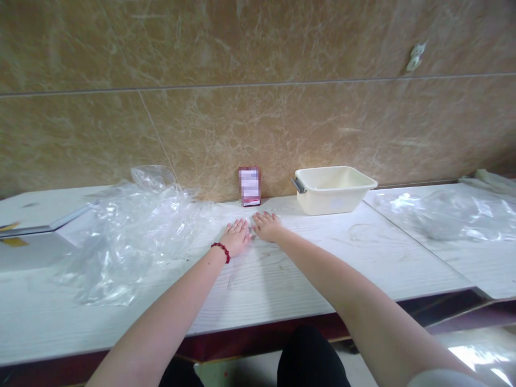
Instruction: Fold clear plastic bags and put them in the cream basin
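My left hand lies flat, palm down, on the white table, with a red bead bracelet on its wrist. My right hand also rests palm down right beside it, the fingertips of both nearly touching. Neither holds anything. Just beyond the hands a small red and white box stands upright against the marble wall. A cream plastic tub sits to the right of the box.
Crumpled clear plastic sheeting covers the table to the left. More clear plastic lies on the adjoining table at the right. A flat white board lies at the far left. A white hook is on the wall.
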### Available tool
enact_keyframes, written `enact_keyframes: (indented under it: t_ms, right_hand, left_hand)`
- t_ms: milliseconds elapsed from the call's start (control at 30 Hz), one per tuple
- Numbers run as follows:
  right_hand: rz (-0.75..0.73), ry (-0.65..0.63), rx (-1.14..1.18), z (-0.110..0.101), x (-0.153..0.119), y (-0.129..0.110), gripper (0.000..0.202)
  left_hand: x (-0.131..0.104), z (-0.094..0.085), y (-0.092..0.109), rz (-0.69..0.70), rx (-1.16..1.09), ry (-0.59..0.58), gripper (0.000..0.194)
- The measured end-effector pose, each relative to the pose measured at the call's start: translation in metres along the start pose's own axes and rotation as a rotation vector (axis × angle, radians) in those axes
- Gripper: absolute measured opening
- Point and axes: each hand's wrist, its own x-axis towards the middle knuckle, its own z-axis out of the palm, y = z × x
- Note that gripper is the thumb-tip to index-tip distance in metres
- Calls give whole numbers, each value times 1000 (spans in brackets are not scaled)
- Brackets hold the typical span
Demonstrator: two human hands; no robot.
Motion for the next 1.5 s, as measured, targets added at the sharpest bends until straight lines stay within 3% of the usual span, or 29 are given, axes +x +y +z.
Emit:
enact_keyframes:
  t_ms: [200, 400, 600, 733, 800, 933, 1167, 1333, 1500]
  right_hand:
    - [46, 89, 50, 7, 0, 1, 60]
    - [199, 314, 275, -29, -8, 33, 40]
    - [242, 16, 117, -66, -44, 86, 27]
    - [214, -200, 56, -72, -64, 96, 27]
    - [207, -301, 53, -73, -69, 94, 28]
    - [225, -298, 15, -75, -71, 87, 29]
    - [171, -378, 55, -72, -72, 83, 21]
    - [108, -363, -23, -73, -74, 76, 18]
    - [61, -369, -54, -80, -77, 69, 22]
  left_hand:
    - [-42, 2, 17, -10, -9, 0, 69]
    - [-56, -5, 21, -1, -8, 5, 74]
    - [-28, -33, 52, 115, -25, -27, 62]
    - [-8, -42, 80, 234, -66, -147, 47]
    - [-4, -41, 87, 279, -84, -145, 44]
    - [-7, -34, 86, 356, -145, -83, 44]
    - [-20, -37, 76, 378, -210, -172, 45]
    - [-20, -39, 78, 399, -197, -242, 44]
    - [-21, -37, 80, 394, -187, -226, 46]
